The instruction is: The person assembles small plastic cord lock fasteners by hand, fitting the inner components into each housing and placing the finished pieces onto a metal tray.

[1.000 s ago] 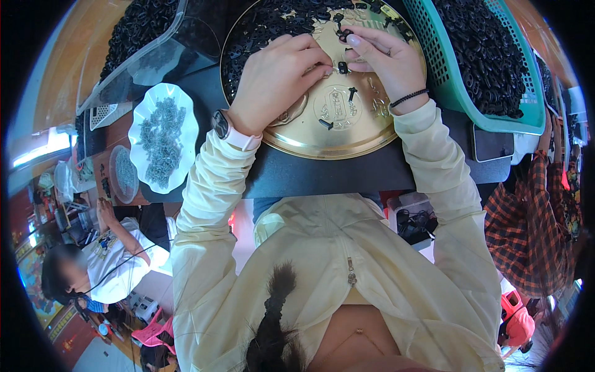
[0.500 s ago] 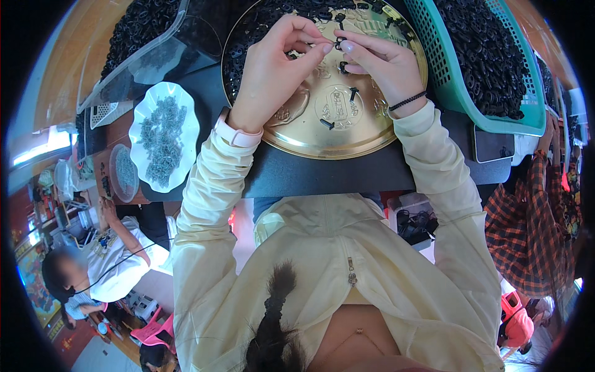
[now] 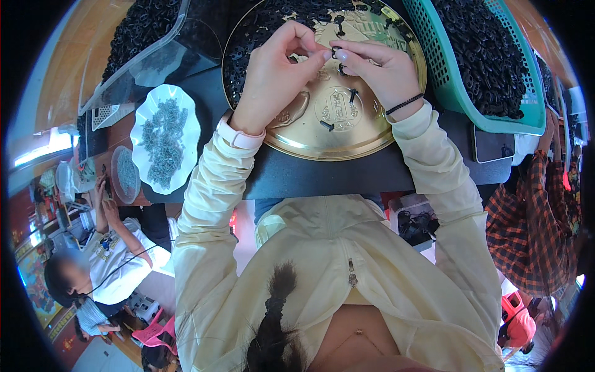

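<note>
Over the round golden tray (image 3: pixel 291 146), my two hands meet fingertip to fingertip. My right hand (image 3: pixel 390 74) pinches a small black plastic piece (image 3: pixel 335 52) between thumb and forefinger, with another black piece (image 3: pixel 342 70) under its curled fingers. Thumb and forefinger of my left hand (image 3: pixel 273 80) are pressed together close to that piece; whatever is between them is too small to make out. Loose black pieces (image 3: pixel 248 31) cover the tray's far and left side. A few lie singly, such as a small black stick-shaped piece (image 3: pixel 326 125) near the middle.
Left of the tray stands a white scalloped dish (image 3: pixel 144 118) of tiny metallic pieces, beside a clear bin (image 3: pixel 142 62) of black parts. A turquoise basket (image 3: pixel 527 121) full of black parts and a phone (image 3: pixel 493 146) are at right. Co-workers (image 3: pixel 124 254) sit on both sides.
My hands stay together and have shifted very slightly left and down, the right hand's black piece with them. The co-worker at left has raised both hands.
</note>
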A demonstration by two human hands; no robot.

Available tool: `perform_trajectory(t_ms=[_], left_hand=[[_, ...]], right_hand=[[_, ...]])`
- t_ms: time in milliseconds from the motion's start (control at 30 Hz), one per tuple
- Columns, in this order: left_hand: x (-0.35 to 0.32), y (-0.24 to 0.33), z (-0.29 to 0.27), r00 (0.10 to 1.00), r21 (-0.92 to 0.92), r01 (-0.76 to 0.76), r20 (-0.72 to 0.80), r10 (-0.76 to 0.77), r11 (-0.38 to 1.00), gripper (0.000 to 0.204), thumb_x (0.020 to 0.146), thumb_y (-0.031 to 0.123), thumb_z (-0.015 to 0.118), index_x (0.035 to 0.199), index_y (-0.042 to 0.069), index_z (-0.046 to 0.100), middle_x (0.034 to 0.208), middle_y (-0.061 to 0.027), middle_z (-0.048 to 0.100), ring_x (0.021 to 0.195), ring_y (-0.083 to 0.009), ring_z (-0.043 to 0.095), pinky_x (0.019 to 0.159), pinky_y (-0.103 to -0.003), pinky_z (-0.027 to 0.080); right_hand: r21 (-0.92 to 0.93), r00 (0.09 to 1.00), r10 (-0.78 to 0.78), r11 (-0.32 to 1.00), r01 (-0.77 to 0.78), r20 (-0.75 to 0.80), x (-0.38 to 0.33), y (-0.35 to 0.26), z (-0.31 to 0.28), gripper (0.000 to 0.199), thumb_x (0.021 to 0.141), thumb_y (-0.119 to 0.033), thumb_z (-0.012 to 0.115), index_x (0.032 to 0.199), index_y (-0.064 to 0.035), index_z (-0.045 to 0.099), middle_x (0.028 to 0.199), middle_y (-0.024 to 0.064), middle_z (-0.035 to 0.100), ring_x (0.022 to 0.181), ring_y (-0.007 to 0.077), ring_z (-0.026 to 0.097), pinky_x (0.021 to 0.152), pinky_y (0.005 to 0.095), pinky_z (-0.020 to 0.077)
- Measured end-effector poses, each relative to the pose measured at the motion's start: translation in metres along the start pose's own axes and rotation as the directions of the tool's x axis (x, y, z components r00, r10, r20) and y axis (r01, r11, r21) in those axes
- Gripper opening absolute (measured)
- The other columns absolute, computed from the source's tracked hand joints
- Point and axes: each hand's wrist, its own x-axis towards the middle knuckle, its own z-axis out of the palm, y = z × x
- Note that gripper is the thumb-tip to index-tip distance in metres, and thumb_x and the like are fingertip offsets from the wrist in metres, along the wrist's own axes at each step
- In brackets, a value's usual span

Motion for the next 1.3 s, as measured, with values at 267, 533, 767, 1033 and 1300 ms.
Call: perform_trajectory(t_ms=[267, 533, 767, 1033, 1300], left_hand=[[0.009, 0.004, -0.01, 0.99, -0.103, 0.084, 0.119, -0.071, 0.991, 0.017, 0.08, 0.013, 0.066, 0.093, 0.006, 0.058, 0.078, -0.0046, 0.066, 0.063, -0.0089, 0.06, 0.056, -0.022, 0.046], [0.054, -0.013, -0.022, 0.908, 0.678, -0.367, 0.112, 0.404, 0.636, 0.017, 0.08, 0.019, 0.059, 0.093, 0.012, 0.067, 0.09, -0.0049, 0.064, 0.084, -0.0266, 0.057, 0.075, -0.035, 0.047], [0.063, -0.014, 0.001, 0.898, 0.746, -0.395, 0.191, 0.396, 0.536, 0.02, 0.08, 0.021, 0.062, 0.096, 0.011, 0.067, 0.089, -0.0066, 0.063, 0.084, -0.0259, 0.057, 0.075, -0.034, 0.046], [0.021, 0.009, -0.012, 0.971, -0.214, 0.227, 0.13, -0.202, 0.95, 0.032, 0.081, 0.019, 0.067, 0.106, 0.004, 0.055, 0.092, -0.003, 0.065, 0.08, -0.0075, 0.059, 0.061, -0.021, 0.045], [0.014, 0.011, -0.011, 0.945, -0.374, 0.321, 0.181, -0.271, 0.87, 0.037, 0.083, 0.018, 0.064, 0.115, 0.002, 0.052, 0.1, -0.0068, 0.065, 0.087, -0.0107, 0.063, 0.064, -0.017, 0.047]], right_hand=[[0.27, 0.977, 0.21, 0.94, -0.208, 0.019, 0.001, -0.008, 0.005, 0.021, 0.083, -0.015, 0.062, 0.102, -0.0069, 0.067, 0.086, 0.0026, 0.064, 0.073, 0.0078, 0.059, 0.064, 0.0191, 0.0492], [0.369, 0.955, 0.29, 0.895, -0.25, -0.058, 0.002, -0.015, 0.004, 0.023, 0.085, -0.016, 0.061, 0.105, -0.0064, 0.064, 0.087, 0.001, 0.061, 0.076, 0.0074, 0.058, 0.066, 0.0214, 0.0522], [0.379, 0.959, 0.264, 0.902, -0.208, -0.103, 0.004, -0.015, 0.0, 0.023, 0.085, -0.017, 0.061, 0.106, -0.0063, 0.063, 0.085, 0.0011, 0.06, 0.074, 0.0069, 0.058, 0.064, 0.0197, 0.0514], [0.348, 0.963, 0.253, 0.914, -0.208, -0.09, 0.001, -0.016, 0.002, 0.023, 0.084, -0.017, 0.062, 0.106, -0.0076, 0.065, 0.083, 0.0012, 0.061, 0.071, 0.0055, 0.057, 0.063, 0.018, 0.0509], [0.337, 0.966, 0.242, 0.92, -0.199, -0.088, 0.001, -0.014, 0.003, 0.025, 0.084, -0.017, 0.063, 0.107, -0.009, 0.065, 0.084, 0.0015, 0.062, 0.071, 0.0058, 0.057, 0.063, 0.018, 0.0512]])
